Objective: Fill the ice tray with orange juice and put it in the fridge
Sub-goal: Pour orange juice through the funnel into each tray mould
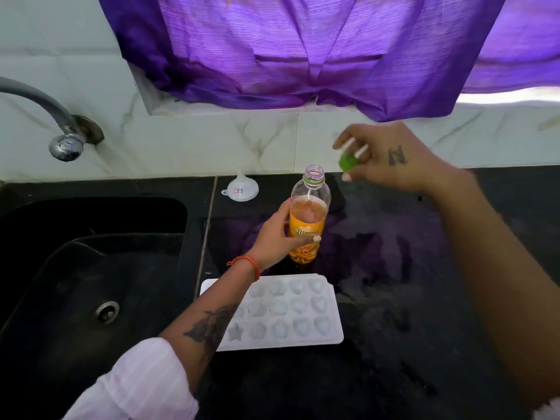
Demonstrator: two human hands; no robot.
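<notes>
A person's left hand (pixel 277 234) grips an orange juice bottle (pixel 308 216) standing upright on a black counter (pixel 409 298), its open neck pointing up. The orange label's writing is partly hidden by fingers. The right hand (pixel 391 159), above and right of that grip, pinches the green cap (pixel 348 162). Just below the grip lies a white ice tray (pixel 291 313), long axis left to right.

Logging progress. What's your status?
Left hand grips juice bottle, upright, uncapped. Right hand pinches green cap. Ice tray unfilled. Funnel unused behind.
</notes>
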